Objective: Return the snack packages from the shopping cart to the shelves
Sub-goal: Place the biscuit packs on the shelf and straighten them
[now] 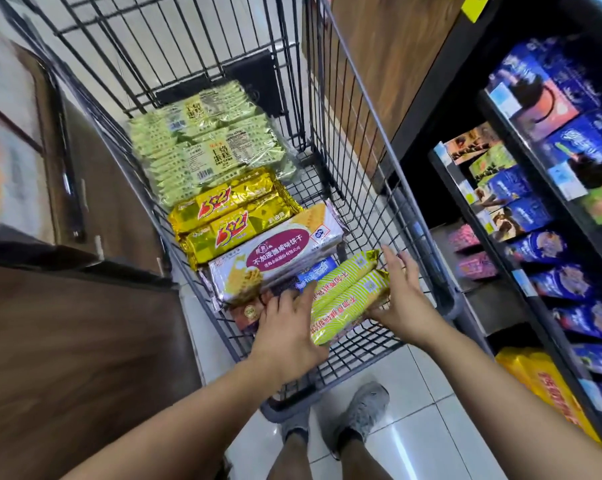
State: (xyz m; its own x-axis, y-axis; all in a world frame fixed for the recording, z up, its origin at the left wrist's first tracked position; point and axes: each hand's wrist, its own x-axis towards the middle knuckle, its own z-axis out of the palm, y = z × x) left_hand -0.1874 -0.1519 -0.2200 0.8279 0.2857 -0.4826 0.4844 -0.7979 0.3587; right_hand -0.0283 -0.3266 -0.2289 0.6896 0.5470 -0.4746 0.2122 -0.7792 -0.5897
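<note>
At far left a wooden counter (67,341) flanks the wire shopping cart (361,150). Pale green dry-cake packs (202,143), gold 3+2 biscuit packs (230,220) and a white-and-purple cracker pack (275,258) lie in a row along the cart's floor. At the cart's near end the left hand (289,327) presses flat, fingers spread and almost straight, against the left edge of the yellow-green striped biscuit twin pack (348,299). The right hand (400,299) lies open along the pack's right edge, so neither hand curls round it. The pack sits tilted on the other packages, between the palms. To do this lift well, the person likely needs even pressure from both sides and a level rise over the cart's wire wall, then a swing right toward the shelves (552,202) of blue boxes. Squeezing too hard could crush the biscuits.
</note>
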